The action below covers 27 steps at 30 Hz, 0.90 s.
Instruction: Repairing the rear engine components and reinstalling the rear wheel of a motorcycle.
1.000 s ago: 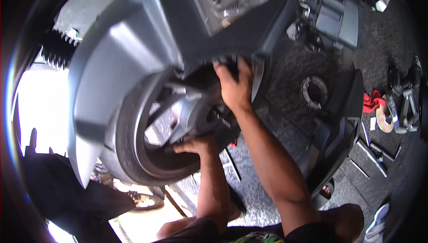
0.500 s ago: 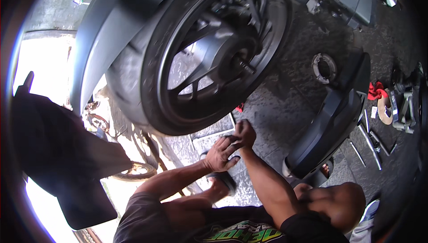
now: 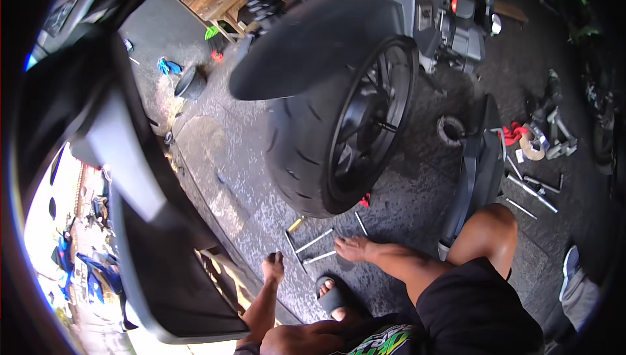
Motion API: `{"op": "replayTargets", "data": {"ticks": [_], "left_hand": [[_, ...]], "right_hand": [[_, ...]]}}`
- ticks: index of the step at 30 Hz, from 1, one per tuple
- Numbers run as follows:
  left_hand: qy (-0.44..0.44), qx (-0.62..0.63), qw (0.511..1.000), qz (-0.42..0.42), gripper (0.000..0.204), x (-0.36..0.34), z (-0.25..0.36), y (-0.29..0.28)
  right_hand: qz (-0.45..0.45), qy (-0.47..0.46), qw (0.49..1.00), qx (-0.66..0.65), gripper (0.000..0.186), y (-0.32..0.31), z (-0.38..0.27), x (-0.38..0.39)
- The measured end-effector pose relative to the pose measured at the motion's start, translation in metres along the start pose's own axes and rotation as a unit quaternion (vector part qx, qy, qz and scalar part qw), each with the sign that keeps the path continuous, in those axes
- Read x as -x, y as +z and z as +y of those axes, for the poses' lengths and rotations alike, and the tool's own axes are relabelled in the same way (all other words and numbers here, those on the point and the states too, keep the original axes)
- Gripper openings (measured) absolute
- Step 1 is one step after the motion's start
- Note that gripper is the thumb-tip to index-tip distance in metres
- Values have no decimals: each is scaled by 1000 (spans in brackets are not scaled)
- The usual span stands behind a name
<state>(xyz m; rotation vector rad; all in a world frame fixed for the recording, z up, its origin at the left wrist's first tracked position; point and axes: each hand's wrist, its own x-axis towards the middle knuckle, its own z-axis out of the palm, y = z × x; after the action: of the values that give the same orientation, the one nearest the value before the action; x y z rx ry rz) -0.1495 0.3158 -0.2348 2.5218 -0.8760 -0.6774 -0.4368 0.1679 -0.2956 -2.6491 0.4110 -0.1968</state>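
My left hand point(image 3: 273, 267) hovers over the floor left of the tools, its fingers curled in and nothing showing in them. My right hand point(image 3: 354, 249) stretches its fingers leftward beside the end of a silver rod-shaped tool point(image 3: 319, 256); I cannot tell whether it touches it. Another silver rod point(image 3: 314, 240) lies just beyond, next to a dark bar point(image 3: 295, 252) and a yellow-handled tool point(image 3: 296, 224). Farther off, a motorcycle's rear wheel point(image 3: 303, 153) stands under its black fender point(image 3: 313, 48), with a bare axle end point(image 3: 387, 127) sticking out.
A grey exhaust muffler point(image 3: 471, 176) lies right of the wheel, near a ring-shaped brake shoe set point(image 3: 450, 131). Metal tools point(image 3: 531, 191), a red cloth point(image 3: 514, 133) and metal parts point(image 3: 559, 134) lie farther right. A large dark panel point(image 3: 176, 270) fills the left. A bucket point(image 3: 190, 83) stands behind.
My hands, together before, have come apart: the left moved left and lower, the right stretched toward the rods on the floor. The view has shifted, showing more floor and background.
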Motion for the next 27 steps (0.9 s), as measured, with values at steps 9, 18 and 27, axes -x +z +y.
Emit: {"op": "replayTargets", "data": {"ticks": [9,18,27], "left_hand": [[-118,484,866,38,28,-79,-8,2],[-99,578,809,27,32,-74,-43,-41],[-71,430,899,-36,43,-24,-50,-9]], "right_hand": [[-155,-51,982,98,34,-41,-14,-3],[-119,224,957,-137,25,-51,-110,-83],[-279,232,924,-119,35,-123,-116,-44]]}}
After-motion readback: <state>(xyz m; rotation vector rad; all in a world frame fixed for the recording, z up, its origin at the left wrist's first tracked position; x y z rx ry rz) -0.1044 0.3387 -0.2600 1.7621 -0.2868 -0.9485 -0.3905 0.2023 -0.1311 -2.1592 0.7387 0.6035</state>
